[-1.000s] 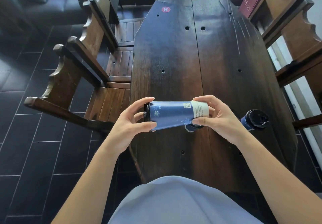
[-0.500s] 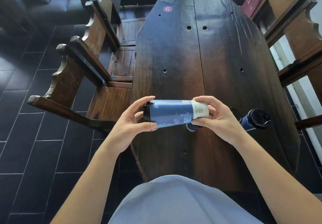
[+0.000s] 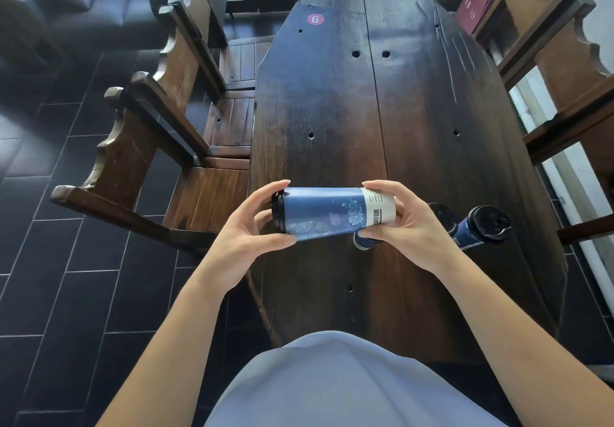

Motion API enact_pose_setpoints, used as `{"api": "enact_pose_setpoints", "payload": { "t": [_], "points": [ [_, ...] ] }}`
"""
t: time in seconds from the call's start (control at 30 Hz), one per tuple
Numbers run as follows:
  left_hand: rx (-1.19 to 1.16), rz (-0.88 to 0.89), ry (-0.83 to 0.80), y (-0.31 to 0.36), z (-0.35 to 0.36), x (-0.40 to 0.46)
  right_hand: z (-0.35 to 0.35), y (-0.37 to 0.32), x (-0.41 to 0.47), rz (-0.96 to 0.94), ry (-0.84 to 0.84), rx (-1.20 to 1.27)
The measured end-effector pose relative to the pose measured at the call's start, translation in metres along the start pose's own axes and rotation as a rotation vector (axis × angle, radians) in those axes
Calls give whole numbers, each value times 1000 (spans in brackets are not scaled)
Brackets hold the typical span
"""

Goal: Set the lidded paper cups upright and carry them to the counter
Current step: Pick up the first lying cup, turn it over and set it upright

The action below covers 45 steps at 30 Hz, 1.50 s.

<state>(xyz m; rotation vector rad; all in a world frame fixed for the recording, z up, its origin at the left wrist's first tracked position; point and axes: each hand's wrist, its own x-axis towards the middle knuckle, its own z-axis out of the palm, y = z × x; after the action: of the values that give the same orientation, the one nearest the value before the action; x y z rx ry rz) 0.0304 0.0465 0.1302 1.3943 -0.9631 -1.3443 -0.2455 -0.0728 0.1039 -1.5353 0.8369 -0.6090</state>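
A blue paper cup (image 3: 325,214) with a black lid and a white band at its base lies level in the air above the dark wooden table (image 3: 382,111). My left hand (image 3: 252,234) grips its lid end, my right hand (image 3: 408,224) grips its base end. Two more blue lidded cups are on the table behind my right hand: one (image 3: 481,227) leans with its black lid up to the right, the other (image 3: 365,244) shows only its base under my fingers, and a second black lid (image 3: 442,214) peeks out beside my hand.
Wooden chairs (image 3: 159,127) stand along the table's left side and more chairs (image 3: 571,71) along the right. A red round sticker marked 6 (image 3: 315,19) sits at the table's far end. Black floor tiles (image 3: 66,277) lie to the left. A dark sofa (image 3: 66,1) is far left.
The cup has turned in my hands about its long axis, so different print now faces up. Both hands keep their hold at roughly the same spot.
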Motion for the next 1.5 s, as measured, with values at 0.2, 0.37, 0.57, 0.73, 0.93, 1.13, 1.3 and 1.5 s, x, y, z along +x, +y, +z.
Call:
{"api": "enact_pose_setpoints", "payload": {
  "t": [0.2, 0.37, 0.57, 0.73, 0.93, 1.13, 1.3, 1.5],
  "points": [
    [-46, -18, 42, -2, 3, 0, 2, 2, 2, -22, 33, -29],
    [-56, -30, 51, -2, 2, 0, 4, 5, 3, -2, 43, -9],
    [-71, -23, 34, 2, -1, -1, 7, 0, 0, 19, 44, -13],
    [-55, -23, 48, 1, 1, 0, 6, 1, -1, 48, 32, 1],
    [-61, -28, 78, -2, 0, 3, 9, -1, 1, 66, 50, 49],
    [-137, -49, 77, -4, -2, 3, 8, 1, 6, 47, 31, 70],
    [-86, -32, 40, -3, -8, 6, 6, -1, 8, 51, 6, 78],
    [-111, -35, 52, -2, -9, 4, 6, -1, 9, 60, -9, 58]
  ]
}}
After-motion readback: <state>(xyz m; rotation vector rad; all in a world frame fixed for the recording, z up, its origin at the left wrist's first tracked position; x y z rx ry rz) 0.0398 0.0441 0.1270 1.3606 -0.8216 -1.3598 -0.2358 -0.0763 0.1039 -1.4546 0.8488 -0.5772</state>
